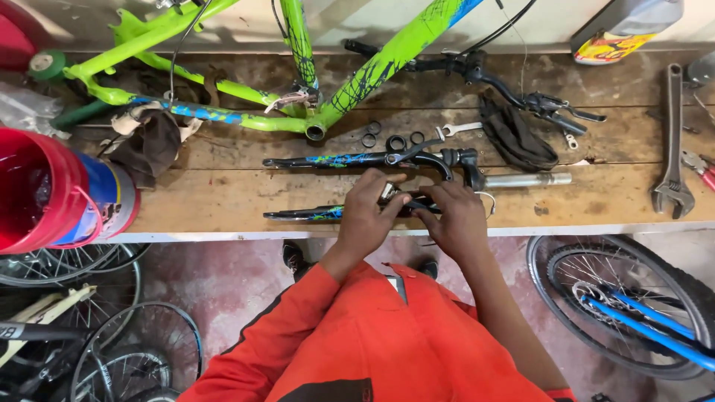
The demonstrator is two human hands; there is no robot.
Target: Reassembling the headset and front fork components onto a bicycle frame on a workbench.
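Observation:
A black bicycle fork point(372, 158) with blue-green markings lies across the wooden bench point(223, 197), its silver steerer tube point(525, 179) pointing right. My left hand point(367, 212) and my right hand point(456, 217) meet over the fork's near leg point(302, 214) close to the bench's front edge. Between the fingers of both hands sits a small shiny metal part point(388, 193); the hands hide what it joins to. Several black rings point(395, 141) lie just beyond the fork, beside a small spanner point(458, 129).
A bright green bike frame point(246, 97) lies along the back of the bench, with black handlebars point(514, 93) and a black cloth point(514, 138) to the right. An adjustable wrench point(672, 149) lies far right, a red bucket point(37, 190) far left. Wheels point(618, 298) stand on the floor.

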